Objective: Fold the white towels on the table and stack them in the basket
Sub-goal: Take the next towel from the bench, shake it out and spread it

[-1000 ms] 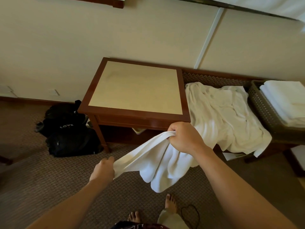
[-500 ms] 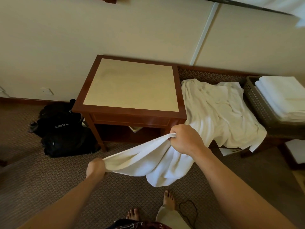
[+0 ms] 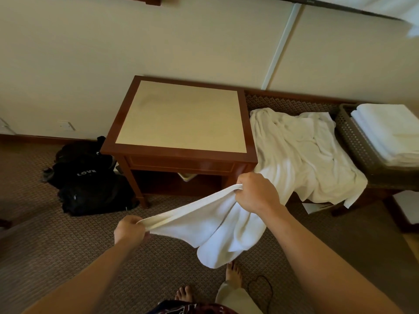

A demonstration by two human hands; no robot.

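I hold one white towel (image 3: pixel 210 225) in the air in front of the wooden table (image 3: pixel 181 118). My left hand (image 3: pixel 130 230) grips one end of its top edge, low and to the left. My right hand (image 3: pixel 257 193) grips the edge higher, near the table's front right corner. The cloth hangs bunched between and below them. A crumpled heap of white towels (image 3: pixel 301 155) lies on the low bench to the right. Further right stands a dark woven basket (image 3: pixel 353 141) holding folded white towels (image 3: pixel 390 130).
A black backpack (image 3: pixel 88 177) lies on the carpet left of the table. My bare feet (image 3: pixel 233 273) and a thin dark cord are below the towel. A wall runs behind the table and bench.
My left hand has slid down and left along the towel's edge, stretching it out longer. My right hand has kept its grip in nearly the same place.
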